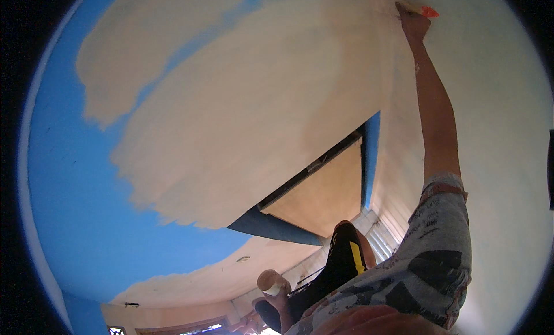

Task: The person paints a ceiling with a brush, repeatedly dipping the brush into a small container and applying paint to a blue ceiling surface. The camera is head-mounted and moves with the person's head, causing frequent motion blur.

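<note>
High up at the corner where two walls meet, my right hand (pixel 414 22) is closed around a paintbrush with an orange-red handle (pixel 429 12). The brush head is partly hidden by the fingers, close to the pale wall (pixel 496 104). Low down near my body, my left hand (pixel 281 301) grips a paint cup (pixel 269 282) that is pale and smeared on the outside. What the cup contains is hard to make out. Broad cream patches of paint (pixel 248 104) cover much of the blue wall (pixel 75 179).
A pale flat board (pixel 317 191) with a dark edge stands below the painted area, with blue wall showing beside it. My bent leg in black trousers with a yellow stripe (pixel 356 257) is beneath. A framed opening (pixel 202 328) lies at the bottom.
</note>
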### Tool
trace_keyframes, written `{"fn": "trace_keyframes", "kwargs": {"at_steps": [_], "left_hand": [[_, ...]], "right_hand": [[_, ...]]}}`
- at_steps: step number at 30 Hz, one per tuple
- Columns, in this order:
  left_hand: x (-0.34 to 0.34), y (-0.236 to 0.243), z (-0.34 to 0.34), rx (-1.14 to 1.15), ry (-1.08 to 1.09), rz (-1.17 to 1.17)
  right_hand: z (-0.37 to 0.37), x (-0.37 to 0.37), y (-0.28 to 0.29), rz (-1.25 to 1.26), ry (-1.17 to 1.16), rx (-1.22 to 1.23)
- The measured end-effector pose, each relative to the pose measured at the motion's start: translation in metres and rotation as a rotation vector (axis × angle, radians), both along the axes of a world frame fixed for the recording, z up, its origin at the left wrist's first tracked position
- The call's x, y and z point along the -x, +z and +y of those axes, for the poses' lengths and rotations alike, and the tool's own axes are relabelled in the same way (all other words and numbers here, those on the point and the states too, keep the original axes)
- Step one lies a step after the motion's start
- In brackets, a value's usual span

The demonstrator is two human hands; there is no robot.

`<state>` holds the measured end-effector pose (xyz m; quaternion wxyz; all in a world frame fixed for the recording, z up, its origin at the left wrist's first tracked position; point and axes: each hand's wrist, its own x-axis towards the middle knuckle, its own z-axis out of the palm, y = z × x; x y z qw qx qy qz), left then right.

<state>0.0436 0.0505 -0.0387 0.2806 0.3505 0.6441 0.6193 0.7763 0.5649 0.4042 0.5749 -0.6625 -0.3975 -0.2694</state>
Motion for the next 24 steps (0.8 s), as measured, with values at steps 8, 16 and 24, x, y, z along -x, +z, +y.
{"fn": "trace_keyframes", "kwargs": {"at_steps": [8,16,24], "left_hand": [[0.008,-0.002,-0.009,0.072,0.013,0.009],[-0.007,0.002,0.006,0.0,0.042,-0.069],[-0.002,0.005,-0.006,-0.001,-0.038,-0.014]], "right_hand": [[-0.006,0.06,-0.004,0.298,0.789,-0.399],[-0.033,0.063,-0.006,0.35,0.598,-0.495],[-0.093,0.358,0.017,0.237,1.101,-0.617]]}}
